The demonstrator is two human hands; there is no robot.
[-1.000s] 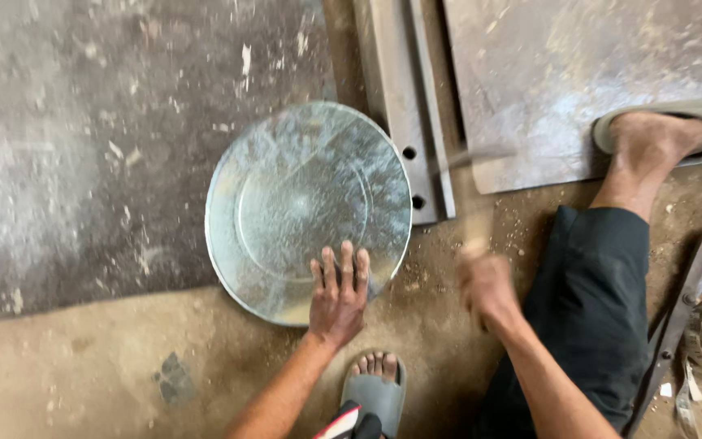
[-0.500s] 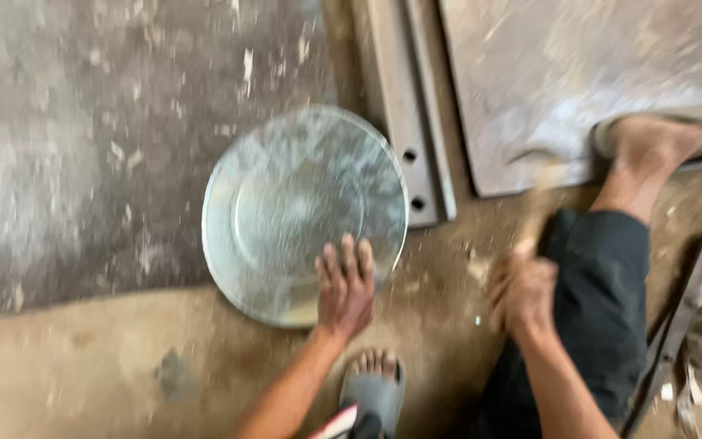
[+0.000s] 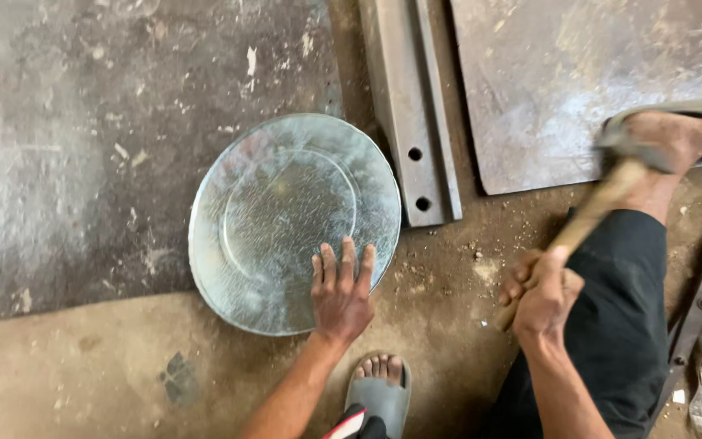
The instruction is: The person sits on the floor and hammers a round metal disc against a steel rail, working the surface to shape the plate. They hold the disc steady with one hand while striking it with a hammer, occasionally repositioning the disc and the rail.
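My left hand (image 3: pixel 341 294) lies flat, fingers spread, pressing the near rim of the round metal plate (image 3: pixel 290 215) on the floor. My right hand (image 3: pixel 543 297) wraps tight around the wooden handle of a hammer (image 3: pixel 611 191), raised and blurred above my knee.

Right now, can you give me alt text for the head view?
Left hand presses flat on the near rim of a round metal plate lying on the floor; right hand grips a raised wooden-handled hammer, blurred. A steel bar lies just beyond.
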